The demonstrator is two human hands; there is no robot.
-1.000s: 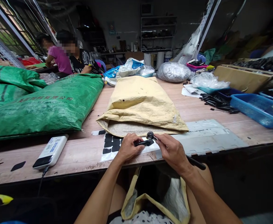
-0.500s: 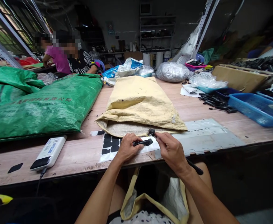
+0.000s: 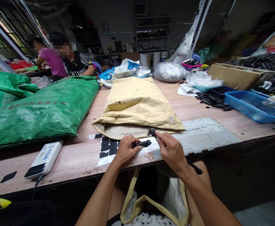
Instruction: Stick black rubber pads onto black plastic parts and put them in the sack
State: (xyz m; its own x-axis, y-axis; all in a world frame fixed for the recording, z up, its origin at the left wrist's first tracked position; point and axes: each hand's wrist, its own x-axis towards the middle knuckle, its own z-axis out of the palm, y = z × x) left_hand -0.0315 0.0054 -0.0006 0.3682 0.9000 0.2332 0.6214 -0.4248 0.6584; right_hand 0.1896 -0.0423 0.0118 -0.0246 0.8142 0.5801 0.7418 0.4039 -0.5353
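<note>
My left hand (image 3: 127,148) pinches a slim black piece (image 3: 142,144) over a white sheet (image 3: 109,159) that carries rows of black patches. To its right, my right hand (image 3: 171,149) is closed around a black-handled tool (image 3: 195,166) with a round dark head. This head (image 3: 151,131) sticks out past the fingertips, a short way above and beyond the black piece, apart from it. Just past both hands lies a yellow woven sack (image 3: 137,100), its open mouth towards me. A second yellow sack (image 3: 145,199) hangs open at my lap, dark inside.
Left of the sack lies a full green sack (image 3: 45,110), with a white power bank (image 3: 44,159) and its cable in front. A grey plate (image 3: 205,136) lies along the table edge to the right. Beyond it are a blue tray (image 3: 250,108) and black parts (image 3: 211,101). Two people sit far left.
The whole view has shifted slightly, so the table things appear a little further left. Both hands keep nearly the same pose and hold the same things.
</note>
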